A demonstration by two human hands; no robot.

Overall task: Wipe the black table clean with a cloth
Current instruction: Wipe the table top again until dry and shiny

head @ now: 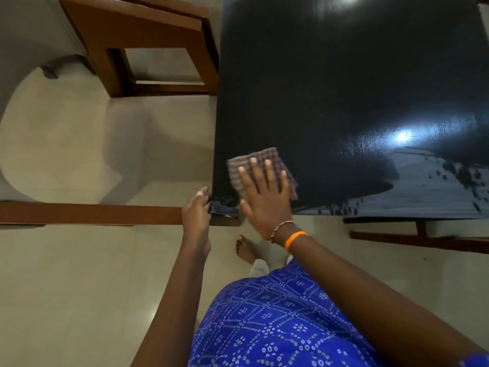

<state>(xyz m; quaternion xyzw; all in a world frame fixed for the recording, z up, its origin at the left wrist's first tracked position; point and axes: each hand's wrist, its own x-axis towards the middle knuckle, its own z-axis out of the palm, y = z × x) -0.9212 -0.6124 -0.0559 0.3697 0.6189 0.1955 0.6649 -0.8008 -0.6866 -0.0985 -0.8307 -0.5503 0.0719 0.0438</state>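
Note:
The black table (344, 88) fills the upper right of the head view, glossy, with a grey dusty or streaked patch near its front right. A folded checked brown cloth (267, 157) lies on its near left corner. My right hand (264, 197) presses flat on the cloth, fingers spread, with a bead bracelet and an orange band at the wrist. My left hand (197, 210) rests against the table's near left corner edge, its fingers curled around the edge.
A brown wooden chair or stool frame (148, 41) stands left of the table. A wooden bar (90, 213) runs along the floor at left and another (423, 239) under the table's front. A bare foot (247, 250) stands on the pale tiled floor.

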